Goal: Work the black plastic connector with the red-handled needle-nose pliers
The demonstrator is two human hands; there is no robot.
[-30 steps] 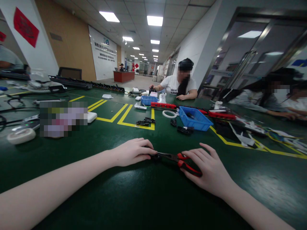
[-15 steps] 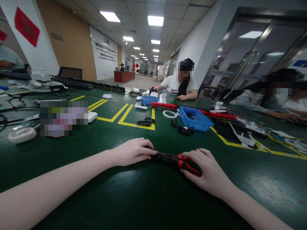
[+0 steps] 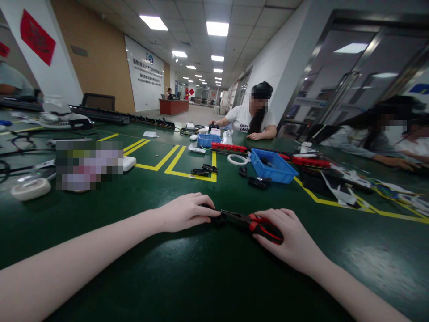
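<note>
My right hand [image 3: 284, 237] is closed around the red-and-black handles of long-nose pliers [image 3: 266, 230], whose jaws point left. My left hand [image 3: 192, 212] pinches a small black part [image 3: 217, 218] down near the green tabletop. Fingers cover most of that part, so its exact kind is unclear. The tips of the pliers are right beside it; whether they touch it I cannot tell. Beyond my hands lie several similar-looking black parts [image 3: 259, 182] and, inside yellow tape lines, another cluster of black parts [image 3: 203, 170].
A blue bin [image 3: 273, 167] with black pieces inside stands ahead to the right, beside a white ring [image 3: 237, 159]. Farther back are a smaller blue bin [image 3: 209, 141] and a red strip [image 3: 229, 147]. A co-worker [image 3: 256, 116] sits across the table [image 3: 161, 277].
The pliers and my right hand have shifted slightly right, and the jaw tips show more clearly beside the black part. My left hand has hardly moved.
</note>
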